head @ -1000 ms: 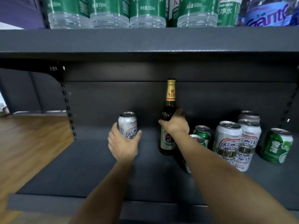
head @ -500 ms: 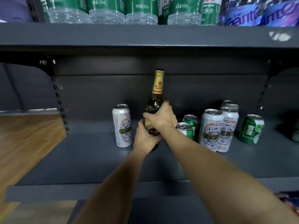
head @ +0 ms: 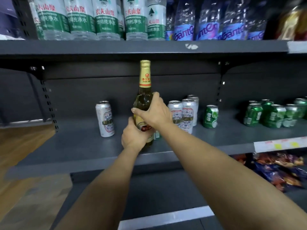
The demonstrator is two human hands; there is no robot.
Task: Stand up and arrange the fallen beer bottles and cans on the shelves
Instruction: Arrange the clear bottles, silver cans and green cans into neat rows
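Note:
A green glass beer bottle (head: 144, 90) with a gold foil neck stands upright near the front of the dark grey shelf (head: 83, 143). My left hand (head: 133, 136) wraps its lower body and my right hand (head: 153, 112) grips its shoulder from the right. A white can (head: 105, 119) stands upright alone to the left of the bottle. Just right of my hands stand three white cans (head: 186, 112) in a tight cluster, then a single green can (head: 210, 116). A small green can behind my hands is mostly hidden.
A group of green cans (head: 272, 114) fills the shelf's far right. Water bottles (head: 79, 19) and blue-labelled bottles (head: 209, 19) line the shelf above. Snack bags (head: 280, 170) lie on a lower shelf at right. Wooden floor (head: 21, 146) shows at left.
My left hand let go of the white can, left standing on the shelf, and took the bottle's lower body. Both hands brought the bottle closer to the shelf's front. The view has pulled back and right.

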